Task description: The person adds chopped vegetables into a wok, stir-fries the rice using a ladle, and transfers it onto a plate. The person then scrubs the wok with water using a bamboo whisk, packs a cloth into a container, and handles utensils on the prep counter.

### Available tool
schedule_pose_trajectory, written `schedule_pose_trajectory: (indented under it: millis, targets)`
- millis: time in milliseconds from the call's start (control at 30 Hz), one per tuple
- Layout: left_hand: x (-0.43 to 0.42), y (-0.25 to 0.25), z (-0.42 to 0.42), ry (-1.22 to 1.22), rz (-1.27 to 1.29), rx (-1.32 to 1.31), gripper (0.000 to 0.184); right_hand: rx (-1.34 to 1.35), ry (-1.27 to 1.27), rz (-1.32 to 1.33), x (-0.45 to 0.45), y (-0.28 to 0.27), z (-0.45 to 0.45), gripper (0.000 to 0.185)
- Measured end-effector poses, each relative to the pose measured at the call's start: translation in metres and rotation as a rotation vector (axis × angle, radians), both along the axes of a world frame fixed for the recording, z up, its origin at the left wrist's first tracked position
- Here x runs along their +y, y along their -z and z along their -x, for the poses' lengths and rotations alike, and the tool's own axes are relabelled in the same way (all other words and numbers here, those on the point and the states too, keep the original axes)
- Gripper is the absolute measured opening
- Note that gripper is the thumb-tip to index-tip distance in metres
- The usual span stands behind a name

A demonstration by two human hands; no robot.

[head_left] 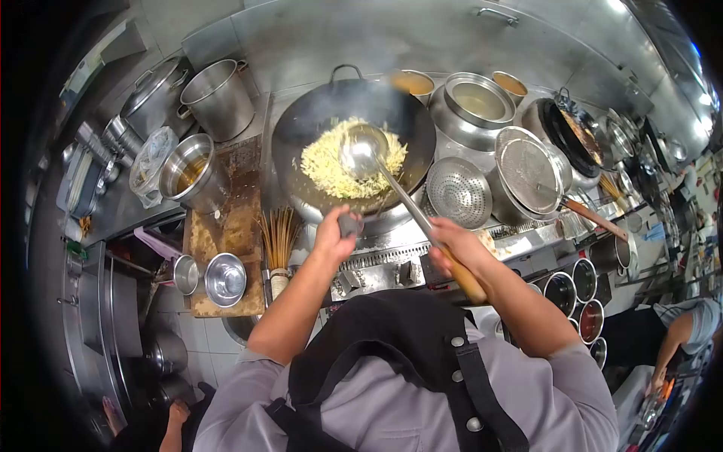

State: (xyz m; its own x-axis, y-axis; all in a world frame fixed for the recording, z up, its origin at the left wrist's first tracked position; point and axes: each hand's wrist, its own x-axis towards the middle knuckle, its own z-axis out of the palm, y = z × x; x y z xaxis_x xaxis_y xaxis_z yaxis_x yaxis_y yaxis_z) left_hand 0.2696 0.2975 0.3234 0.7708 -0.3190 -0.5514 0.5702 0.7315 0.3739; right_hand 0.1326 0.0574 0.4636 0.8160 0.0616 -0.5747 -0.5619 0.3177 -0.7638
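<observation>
A large dark wok (301, 128) sits on the stove in front of me, with yellowish fried rice (324, 166) in its middle. My left hand (337, 235) is closed at the wok's near edge around a short grey piece that looks like the wok's handle. My right hand (458, 248) wraps round the wooden grip of a long metal ladle (407, 200). The ladle's bowl rests upside down on the rice, its rounded back facing up. A bamboo wok brush (279, 237) stands upright to the left of my left hand.
Right of the wok are a perforated strainer (458, 192), a wooden-handled mesh sieve (529, 167) and a pot of liquid (479, 99). At left, steel bowls (226, 279) sit on a worn board (226, 233), near a tall pot (218, 102). A co-worker (674, 331) is at far right; another person's hand (178, 413) shows lower left.
</observation>
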Motion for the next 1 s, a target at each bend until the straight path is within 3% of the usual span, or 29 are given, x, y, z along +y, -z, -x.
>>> schedule_pose_trajectory:
  millis: [33, 100, 133, 200, 233, 300, 400, 500, 567, 633, 733, 833, 900, 933, 1000]
  targets:
    - [0.001, 0.010, 0.010, -0.006, 0.032, 0.003, 0.010, -0.009, 0.005, 0.010, 0.004, -0.006, -0.011, 0.047]
    - [0.022, 0.018, 0.074, 0.041, -0.021, -0.021, 0.007, -0.247, -0.084, 0.305, 0.009, -0.019, -0.028, 0.047]
    - [0.031, -0.005, 0.093, 0.063, -0.081, -0.012, 0.008, -0.326, -0.084, 0.365, 0.011, -0.036, -0.013, 0.047]
    - [0.044, -0.036, 0.101, 0.080, -0.054, 0.136, 0.010, -0.303, -0.064, 0.195, 0.001, -0.061, 0.027, 0.047]
    - [0.038, -0.044, 0.088, -0.064, 0.029, 0.101, 0.012, -0.291, -0.078, 0.193, -0.003, -0.063, 0.045, 0.047]
    - [0.017, -0.076, 0.041, -0.067, 0.003, 0.138, 0.014, -0.261, -0.062, -0.049, -0.008, -0.064, 0.067, 0.047]
    - [0.000, -0.030, -0.005, -0.036, 0.027, -0.010, 0.010, -0.039, -0.075, -0.025, -0.006, -0.016, 0.031, 0.050]
    - [0.003, 0.009, 0.033, -0.027, -0.041, 0.015, 0.010, -0.123, -0.092, 0.142, 0.002, 0.002, -0.026, 0.050]
    - [0.031, -0.003, 0.092, 0.071, 0.001, 0.034, 0.013, -0.222, -0.087, 0.173, 0.004, -0.028, -0.008, 0.049]
    - [0.037, -0.020, 0.085, 0.055, 0.048, 0.096, 0.012, -0.309, -0.087, 0.198, 0.004, -0.057, 0.022, 0.048]
    - [0.018, -0.069, 0.047, -0.029, 0.026, 0.096, 0.011, -0.266, -0.046, -0.038, -0.010, -0.068, 0.050, 0.048]
    - [-0.005, -0.025, -0.006, -0.029, 0.064, -0.040, 0.011, -0.109, -0.086, -0.058, -0.014, -0.030, 0.019, 0.047]
    - [-0.002, 0.002, 0.012, -0.066, 0.038, -0.051, 0.008, -0.031, -0.107, 0.207, -0.006, -0.007, -0.020, 0.049]
    - [0.002, 0.000, 0.041, -0.031, 0.002, -0.029, 0.008, -0.036, -0.109, 0.220, -0.009, -0.013, -0.020, 0.049]
    - [0.020, -0.027, 0.086, 0.045, -0.069, -0.020, 0.009, -0.307, -0.047, 0.437, -0.006, -0.020, -0.016, 0.047]
